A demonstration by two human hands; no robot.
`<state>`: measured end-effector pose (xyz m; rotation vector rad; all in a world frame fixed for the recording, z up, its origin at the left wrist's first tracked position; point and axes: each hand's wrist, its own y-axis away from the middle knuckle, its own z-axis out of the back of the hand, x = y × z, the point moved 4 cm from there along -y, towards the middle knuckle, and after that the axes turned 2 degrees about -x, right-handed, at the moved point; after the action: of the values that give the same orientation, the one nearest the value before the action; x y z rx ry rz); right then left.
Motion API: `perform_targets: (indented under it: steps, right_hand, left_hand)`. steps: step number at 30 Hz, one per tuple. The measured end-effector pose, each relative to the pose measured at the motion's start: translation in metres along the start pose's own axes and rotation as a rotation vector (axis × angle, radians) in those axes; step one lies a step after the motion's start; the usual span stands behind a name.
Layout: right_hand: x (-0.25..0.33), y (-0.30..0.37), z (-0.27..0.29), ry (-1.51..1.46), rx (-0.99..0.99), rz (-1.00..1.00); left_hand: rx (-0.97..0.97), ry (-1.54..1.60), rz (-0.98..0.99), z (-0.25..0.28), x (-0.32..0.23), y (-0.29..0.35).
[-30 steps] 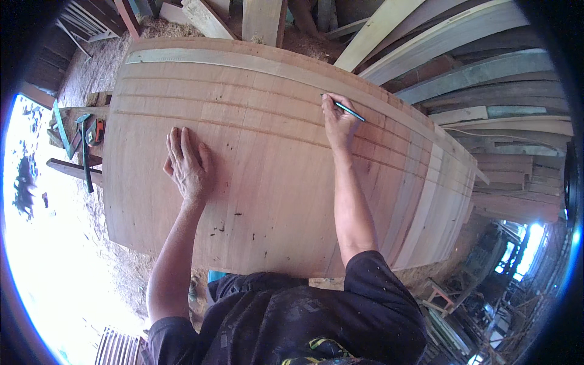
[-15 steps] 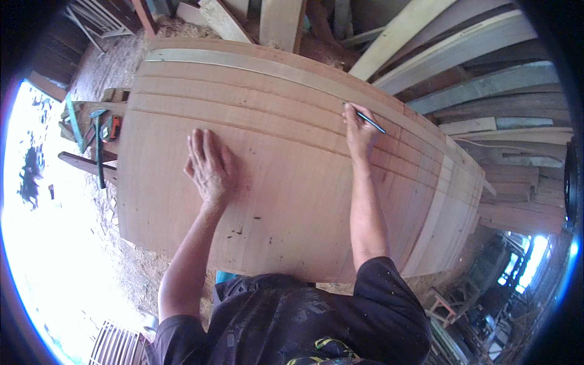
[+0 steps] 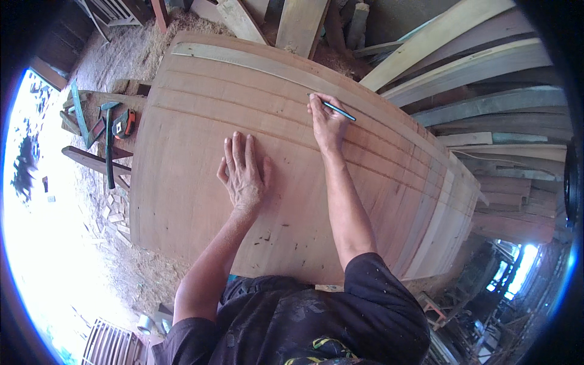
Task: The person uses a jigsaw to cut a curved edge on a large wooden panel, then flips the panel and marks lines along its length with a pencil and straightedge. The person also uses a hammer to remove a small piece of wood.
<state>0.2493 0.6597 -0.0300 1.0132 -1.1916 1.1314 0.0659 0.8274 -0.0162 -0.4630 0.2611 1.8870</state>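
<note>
A large wooden panel (image 3: pixel 188 194), with several grooves running along its length, lies before me. My left hand (image 3: pixel 246 181) rests on its bare surface, palm down and fingers stretched out. Between the fingertips of my right hand (image 3: pixel 328 125) is a slim dark-blue pencil (image 3: pixel 340 111), its back end slanting to the right. The pencil's tip is hidden by my fingers, which sit at the near edge of a pale strip (image 3: pixel 243 62) along the panel's far side.
At the left, a hammer (image 3: pixel 109 146) and an orange-black tape measure (image 3: pixel 125 124) lie on wooden supports beside a square (image 3: pixel 79 112). Long boards (image 3: pixel 468 67) are stacked at the far right. Sawdust and wood scraps (image 3: pixel 112 210) cover the floor.
My right hand has moved left along the pale strip with the pencil. My left hand has shifted right over the panel, its fingers more spread. The whole view has shifted slightly.
</note>
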Motion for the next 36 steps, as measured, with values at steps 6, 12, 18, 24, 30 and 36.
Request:
perform_targets:
  steps: [6, 12, 18, 24, 30, 36]
  right_hand:
    - [-0.006, 0.002, -0.012, -0.006, -0.014, 0.046]
    - [-0.004, 0.001, -0.015, 0.118, -0.004, 0.069]
    - [-0.01, 0.0, -0.005, 0.167, -0.021, 0.154]
    - [0.001, 0.003, -0.018, 0.072, -0.001, 0.084]
    - [0.017, 0.006, -0.063, 0.075, 0.07, 0.028]
    - [0.014, -0.001, -0.151, 0.019, 0.269, 0.041]
  left_hand:
    - [0.041, 0.063, 0.001, 0.002, 0.0, 0.0]
    - [0.067, 0.09, 0.006, 0.004, 0.0, -0.001]
    - [0.083, 0.087, -0.011, 0.004, -0.002, -0.001]
    - [0.106, 0.084, -0.002, 0.004, -0.001, 0.003]
    - [0.158, 0.201, 0.041, 0.011, -0.001, -0.002]
    - [0.257, 0.247, 0.033, 0.022, -0.003, -0.005]
